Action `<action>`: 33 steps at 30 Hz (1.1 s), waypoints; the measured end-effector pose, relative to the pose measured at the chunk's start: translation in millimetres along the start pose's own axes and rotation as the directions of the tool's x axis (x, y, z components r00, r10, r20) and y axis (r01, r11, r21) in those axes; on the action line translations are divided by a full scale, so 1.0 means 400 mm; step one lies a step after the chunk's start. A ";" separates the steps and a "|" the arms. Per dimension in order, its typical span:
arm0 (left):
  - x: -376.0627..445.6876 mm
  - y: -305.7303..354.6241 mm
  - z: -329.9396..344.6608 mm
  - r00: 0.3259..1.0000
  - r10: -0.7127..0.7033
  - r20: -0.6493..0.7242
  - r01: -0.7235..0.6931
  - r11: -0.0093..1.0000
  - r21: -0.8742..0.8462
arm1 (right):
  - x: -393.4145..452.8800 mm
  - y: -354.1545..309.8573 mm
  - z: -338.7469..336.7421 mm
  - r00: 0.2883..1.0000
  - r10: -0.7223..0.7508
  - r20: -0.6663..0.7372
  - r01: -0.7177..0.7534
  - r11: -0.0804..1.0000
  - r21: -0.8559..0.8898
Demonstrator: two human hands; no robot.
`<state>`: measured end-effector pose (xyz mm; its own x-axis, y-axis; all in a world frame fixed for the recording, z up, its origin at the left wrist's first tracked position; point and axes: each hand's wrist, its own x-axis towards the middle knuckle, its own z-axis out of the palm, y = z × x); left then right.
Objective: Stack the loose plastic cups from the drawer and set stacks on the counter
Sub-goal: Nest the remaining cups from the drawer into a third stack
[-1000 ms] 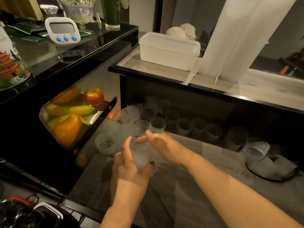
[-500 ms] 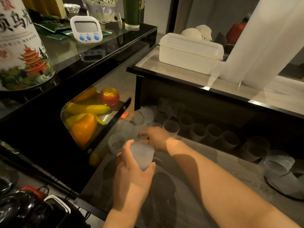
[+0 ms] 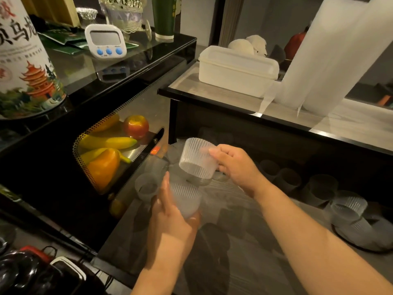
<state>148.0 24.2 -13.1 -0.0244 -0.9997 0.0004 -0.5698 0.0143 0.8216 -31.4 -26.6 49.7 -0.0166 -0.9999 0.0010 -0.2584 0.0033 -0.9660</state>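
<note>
Head view only. A tall tin (image 3: 25, 67) stood at far left on the black glass shelf (image 3: 136, 67), its white label printed with large black Chinese characters above a red pagoda among green hills; the smaller print was too fine to read. Beside it sat a white digital timer (image 3: 104, 40) with three blue buttons, screen blank, button captions illegible. Green packets (image 3: 61, 42) lay behind it, no text readable. Left hand (image 3: 172, 216) was curled around the base of a ribbed translucent cup (image 3: 184, 199), thumb up along its near side, mouth tilted away from the camera. Right hand (image 3: 232, 165) pinched a second ribbed cup (image 3: 198, 159) at its wall, thumb on the outside, fingers wrapped behind; that cup hung tilted just above and slightly beyond the first, the two close but whether touching I could not tell. Both were held over the open drawer (image 3: 244, 241), grey wood-grain floor. Loose cups (image 3: 285, 177) stood in a row along the drawer's dim back; more ribbed cups (image 3: 350, 211) lay tumbled at far right; one smooth cup (image 3: 146, 186) stood just left of the left hand. On the counter (image 3: 350, 122) above sat a lidded white box (image 3: 238, 71) and two white rolls (image 3: 331, 50). A perforated tray (image 3: 85, 145) to the left held bananas, a pepper, an apple.
</note>
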 end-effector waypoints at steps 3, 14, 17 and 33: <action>-0.001 0.013 0.007 1.000 0.021 -0.006 -0.021 1.000 -0.009 | -0.041 -0.029 0.002 0.994 -0.010 0.108 0.023 0.993 -0.117; -0.011 0.032 0.022 0.996 0.082 -0.033 -0.082 0.996 -0.024 | -0.076 0.005 0.029 0.992 -0.010 0.123 0.037 0.974 -0.222; -0.006 0.031 0.020 0.998 0.062 -0.027 -0.063 0.997 -0.037 | -0.084 0.021 0.039 0.985 -0.024 0.172 0.066 0.969 -0.240; 0.011 -0.004 -0.025 0.995 -0.096 -0.033 0.097 0.995 0.013 | 0.061 0.162 0.166 0.999 0.046 -0.005 -0.045 0.948 -0.315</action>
<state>157.1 19.5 -8.5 0.0576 -0.9965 -0.0602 -0.5798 -0.0824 0.8106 15.4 -52.0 -30.2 -0.0330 -0.9986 -0.0422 -0.5486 0.0534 -0.8344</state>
